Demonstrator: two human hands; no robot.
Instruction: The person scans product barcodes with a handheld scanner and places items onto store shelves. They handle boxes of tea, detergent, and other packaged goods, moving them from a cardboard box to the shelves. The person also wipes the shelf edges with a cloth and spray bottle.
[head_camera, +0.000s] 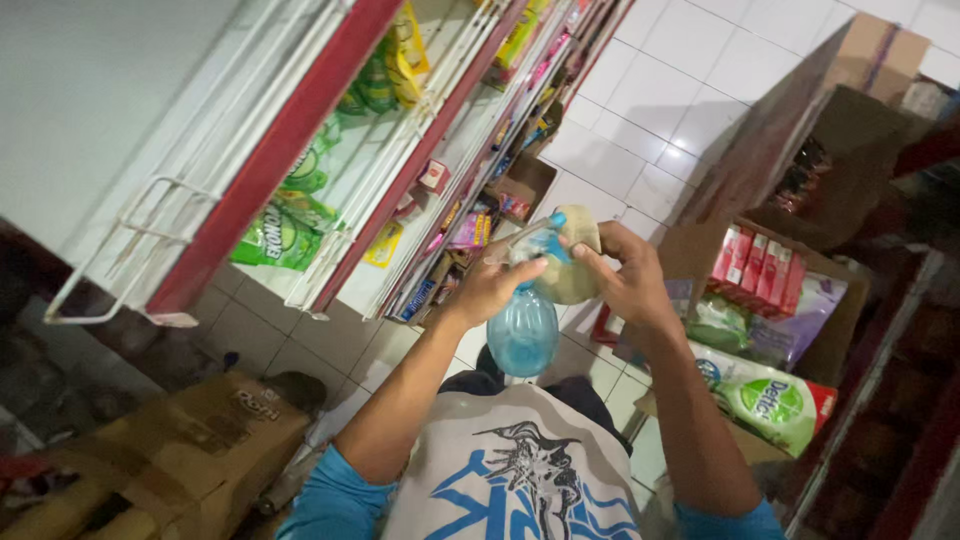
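Bottle (523, 330) top hidden behind cloth (573, 262)

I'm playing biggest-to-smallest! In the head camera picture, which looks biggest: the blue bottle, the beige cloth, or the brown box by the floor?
1. Brown cardboard box, biggest.
2. Blue bottle.
3. Beige cloth, though it looks close to the bottle's size and the hands hide part of it, so that's unsure.

We see both bare forearms raised together, left hand (492, 285) and right hand (628, 283) with fingers curled closed (thumbs uppermost).
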